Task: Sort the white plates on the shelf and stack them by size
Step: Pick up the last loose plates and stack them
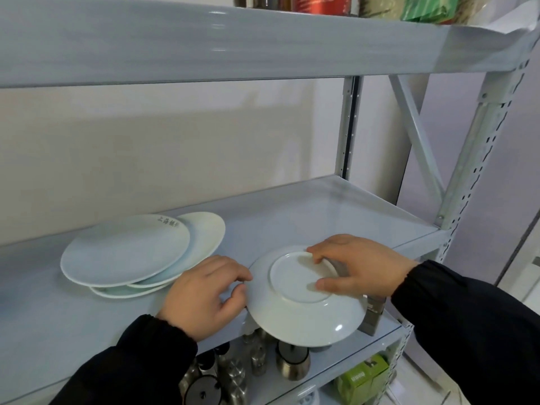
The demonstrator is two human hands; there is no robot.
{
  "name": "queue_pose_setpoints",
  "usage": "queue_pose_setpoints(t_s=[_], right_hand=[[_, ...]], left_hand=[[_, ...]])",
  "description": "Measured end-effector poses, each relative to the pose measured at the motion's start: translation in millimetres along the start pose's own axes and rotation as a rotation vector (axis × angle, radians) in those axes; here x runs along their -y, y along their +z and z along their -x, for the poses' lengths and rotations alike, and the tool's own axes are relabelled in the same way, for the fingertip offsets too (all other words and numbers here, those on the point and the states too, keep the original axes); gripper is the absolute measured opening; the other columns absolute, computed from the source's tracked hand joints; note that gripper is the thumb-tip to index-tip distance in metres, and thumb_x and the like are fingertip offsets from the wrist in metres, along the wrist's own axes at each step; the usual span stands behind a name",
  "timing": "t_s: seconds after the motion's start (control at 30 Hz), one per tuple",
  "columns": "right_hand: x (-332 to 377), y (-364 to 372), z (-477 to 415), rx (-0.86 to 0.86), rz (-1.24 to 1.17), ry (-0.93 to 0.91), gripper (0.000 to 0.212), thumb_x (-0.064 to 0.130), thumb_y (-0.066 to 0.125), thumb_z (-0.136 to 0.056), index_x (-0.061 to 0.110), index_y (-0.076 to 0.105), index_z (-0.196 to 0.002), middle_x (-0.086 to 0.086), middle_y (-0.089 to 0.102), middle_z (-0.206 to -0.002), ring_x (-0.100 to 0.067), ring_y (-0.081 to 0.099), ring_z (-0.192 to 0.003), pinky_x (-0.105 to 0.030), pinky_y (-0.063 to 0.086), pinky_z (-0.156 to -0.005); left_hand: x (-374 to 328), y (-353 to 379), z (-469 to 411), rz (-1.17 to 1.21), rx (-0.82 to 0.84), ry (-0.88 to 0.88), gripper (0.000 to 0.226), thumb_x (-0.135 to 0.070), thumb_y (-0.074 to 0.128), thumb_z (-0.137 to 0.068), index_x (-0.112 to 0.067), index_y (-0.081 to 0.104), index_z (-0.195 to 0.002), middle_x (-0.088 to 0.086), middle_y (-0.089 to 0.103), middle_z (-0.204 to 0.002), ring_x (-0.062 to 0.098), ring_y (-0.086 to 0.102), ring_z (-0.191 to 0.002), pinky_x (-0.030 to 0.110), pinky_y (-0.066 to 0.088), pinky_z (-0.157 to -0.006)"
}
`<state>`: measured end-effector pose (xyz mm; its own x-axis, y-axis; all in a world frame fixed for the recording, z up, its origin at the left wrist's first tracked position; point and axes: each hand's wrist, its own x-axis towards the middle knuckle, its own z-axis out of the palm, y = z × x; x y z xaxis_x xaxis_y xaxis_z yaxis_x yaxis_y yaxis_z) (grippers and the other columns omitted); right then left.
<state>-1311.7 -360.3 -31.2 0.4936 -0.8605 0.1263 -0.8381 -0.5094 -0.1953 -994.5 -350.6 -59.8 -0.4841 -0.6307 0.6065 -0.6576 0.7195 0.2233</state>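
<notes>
Holding an upturned round white ceramic plate (304, 314) at the near edge of the pale grey metal shelf (336, 217), the person is using both hands. The plate is tilting with its underside and raised foot ring facing up, and its near part is overhanging the shelf's front edge. The right hand (359, 264) is pinching the plate's far right side — thumb pressing on the foot ring, fingers curling over the far rim. The left hand (204, 299) is sitting at the plate's left rim with curled fingers touching the edge; whether its grip is closing on the rim or only steadying it I cannot tell. Both arms are wearing black sleeves (467, 325).

Lying to the left and farther back on the same shelf is a loose, uneven stack of larger flat white plates (128, 249), the top one bearing small grey lettering near its far rim — well apart from the held plate. Standing on the shelf below are brushed steel canisters (292, 361) and a green box (362, 378).
</notes>
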Motion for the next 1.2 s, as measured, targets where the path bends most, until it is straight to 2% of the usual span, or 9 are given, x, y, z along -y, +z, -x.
queue_pose_setpoints(t_s=[0.1, 0.23, 0.47, 0.57, 0.67, 0.87, 1.0, 1.1, 1.2], right_hand=[[6, -12, 13, 0.107, 0.042, 0.035, 0.095, 0.097, 0.040, -0.060, 0.042, 0.044, -0.137, 0.024, 0.031, -0.147, 0.002, 0.028, -0.134, -0.029, 0.032, -0.111], [17, -8, 31, 0.314, 0.110, 0.057, 0.136, 0.092, 0.060, -0.049, 0.034, -0.003, -0.155, 0.028, -0.011, -0.156, 0.007, -0.003, -0.141, -0.026, 0.015, -0.120], [23, 12, 37, 0.092, 0.306, 0.000, 0.094, 0.064, 0.051, -0.082, 0.026, 0.006, -0.156, 0.002, 0.010, -0.164, -0.021, 0.025, -0.147, -0.040, 0.035, -0.114], [19, 2, 35, -0.031, 0.356, -0.036, 0.073, 0.051, 0.046, -0.083, 0.029, 0.027, -0.150, 0.000, 0.037, -0.153, -0.028, 0.058, -0.119, -0.043, 0.053, -0.093], [11, -6, 31, -0.248, 0.309, -0.051, 0.051, 0.038, 0.049, -0.085, 0.035, 0.042, -0.135, 0.003, 0.058, -0.126, -0.023, 0.067, -0.088, -0.036, 0.057, -0.065], [45, -15, 0, -0.665, -0.289, 0.332, 0.040, 0.035, 0.047, -0.102, 0.016, 0.048, -0.137, -0.006, 0.062, -0.104, -0.021, 0.054, -0.089, -0.029, 0.038, -0.074], [89, -20, -41, -0.874, -0.708, 0.398, 0.047, 0.024, 0.054, -0.098, 0.028, 0.039, -0.142, 0.006, 0.054, -0.122, -0.018, 0.052, -0.110, -0.034, 0.045, -0.084], [129, -19, -74, -0.860, -1.193, 0.309, 0.056, 0.013, 0.057, -0.094, 0.042, 0.035, -0.136, 0.006, 0.049, -0.130, -0.019, 0.052, -0.112, -0.048, 0.060, -0.069], [161, -14, -110, -0.741, -1.445, 0.317, 0.059, 0.002, 0.055, -0.090, 0.035, 0.036, -0.136, -0.003, 0.046, -0.135, -0.031, 0.051, -0.115, -0.055, 0.059, -0.065]], left_hand=[[-1, -1, 0, -0.009, 0.001, -0.018, 0.017, -0.028, 0.054, -0.083, -0.026, 0.068, -0.091, -0.018, 0.062, -0.086, 0.000, 0.054, -0.081, 0.011, 0.039, -0.069], [-1, -2, 0, -0.016, 0.015, -0.018, 0.016, -0.028, 0.054, -0.083, -0.026, 0.068, -0.090, -0.018, 0.060, -0.085, -0.001, 0.052, -0.081, 0.007, 0.035, -0.072], [-10, -13, 13, 0.094, -0.095, -0.024, 0.016, -0.025, 0.053, -0.085, -0.024, 0.069, -0.088, -0.021, 0.060, -0.086, -0.001, 0.055, -0.079, 0.017, 0.045, -0.067], [-20, -33, 29, 0.148, -0.157, 0.007, 0.016, -0.023, 0.054, -0.085, -0.021, 0.069, -0.087, -0.021, 0.060, -0.089, 0.002, 0.058, -0.078, 0.012, 0.043, -0.072], [-19, -57, 46, 0.139, -0.224, 0.016, 0.018, -0.024, 0.054, -0.085, -0.019, 0.071, -0.086, -0.020, 0.061, -0.095, 0.002, 0.060, -0.079, 0.012, 0.042, -0.075], [7, -111, 85, 0.056, -0.283, -0.086, 0.016, -0.028, 0.053, -0.084, -0.028, 0.069, -0.089, -0.020, 0.063, -0.092, 0.002, 0.060, -0.075, 0.013, 0.043, -0.073], [26, -137, 115, 0.045, -0.300, -0.134, 0.017, -0.026, 0.052, -0.085, -0.026, 0.069, -0.086, -0.019, 0.062, -0.094, 0.003, 0.061, -0.077, 0.013, 0.044, -0.072], [39, -154, 136, 0.036, -0.290, -0.167, 0.017, -0.025, 0.053, -0.084, -0.027, 0.070, -0.085, -0.017, 0.063, -0.092, 0.005, 0.063, -0.076, 0.015, 0.045, -0.070], [50, -171, 156, 0.022, -0.264, -0.189, 0.017, -0.026, 0.053, -0.084, -0.028, 0.069, -0.087, -0.018, 0.063, -0.092, 0.005, 0.062, -0.073, 0.014, 0.045, -0.069]])
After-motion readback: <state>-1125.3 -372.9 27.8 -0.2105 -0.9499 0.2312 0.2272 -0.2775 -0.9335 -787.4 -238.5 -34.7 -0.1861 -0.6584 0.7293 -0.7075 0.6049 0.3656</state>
